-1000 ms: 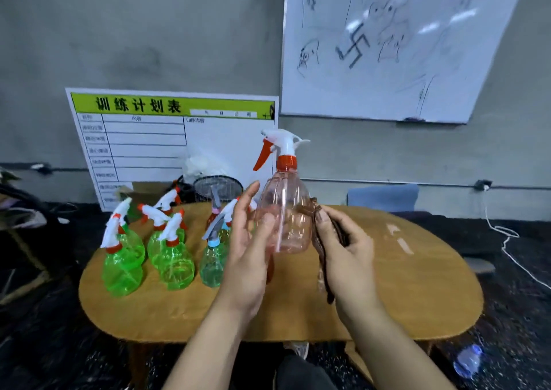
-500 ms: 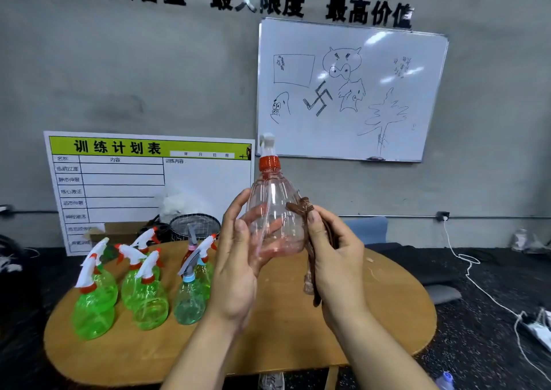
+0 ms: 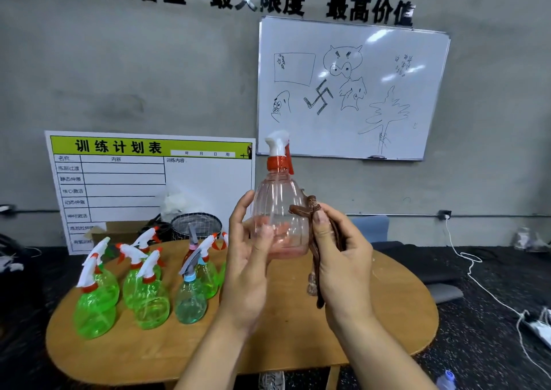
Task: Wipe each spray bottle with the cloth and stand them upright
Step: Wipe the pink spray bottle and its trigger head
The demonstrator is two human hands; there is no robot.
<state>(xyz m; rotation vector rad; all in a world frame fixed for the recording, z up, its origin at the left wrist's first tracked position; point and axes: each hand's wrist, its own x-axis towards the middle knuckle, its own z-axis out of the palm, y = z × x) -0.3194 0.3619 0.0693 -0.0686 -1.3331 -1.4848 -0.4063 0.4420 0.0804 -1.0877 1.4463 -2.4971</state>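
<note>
Pink spray bottle (image 3: 278,219) held upright in the air between both hands, above the counter (image 3: 372,324), white nozzle and red collar at the top. Left hand (image 3: 247,258) cupped around the bottle's lower left side, fingers (image 3: 269,234) curled behind and showing through the clear pink plastic, thumb raised along the wall. Right hand (image 3: 340,258) pressed against the bottle's right side, closed narrowly on a brown cloth (image 3: 313,210); top of the cloth bunched against the bottle just above the thumb, the rest trailing down as a thin strip past the palm toward the wrist. Cannot tell how much of the cloth lies flat against the plastic.

To the left of the left hand and lower, a cluster of spray bottles standing upright on the counter: green spray bottles (image 3: 95,309) with white and red triggers, and nearest the left wrist a pale teal spray bottle (image 3: 190,300) with a grey trigger. More bottles partly hidden behind the left hand; count not clear. Beyond the cluster, at the counter's far edge, a black mesh basket (image 3: 196,225) and a cardboard box (image 3: 119,231). Above and beyond the right hand, a whiteboard (image 3: 417,70) on the wall; beyond the left hand, a green-headed chart board (image 3: 149,180) leaning upright.
</note>
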